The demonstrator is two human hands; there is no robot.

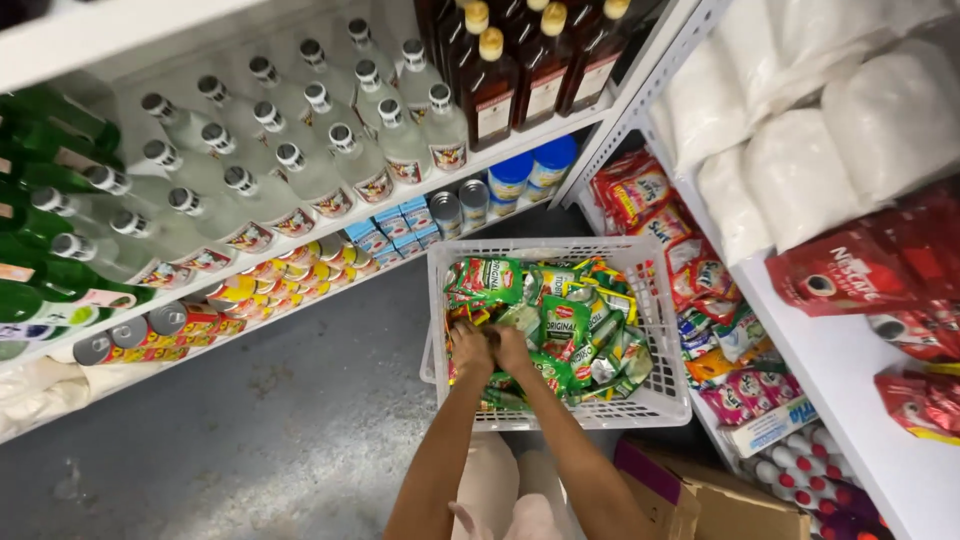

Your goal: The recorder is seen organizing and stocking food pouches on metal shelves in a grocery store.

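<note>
A white plastic basket [660, 400] stands on the grey floor, filled with several green and red sachet packs [565, 318]. Both of my hands reach down into its near left part. My left hand [470, 348] is closed around sachets at the basket's left side. My right hand [512, 350] is right beside it, fingers curled into the same pile of packs. The two hands touch each other. What exactly lies under the fingers is hidden.
Left shelves hold clear bottles [300, 165], green bottles [40, 230], dark bottles [520, 70] and cans [270, 280]. Right shelves carry white bags [790, 170], red packs [850, 270] and hanging sachets [700, 270]. A cardboard box [690, 500] sits by my knees. Grey floor [270, 420] lies left.
</note>
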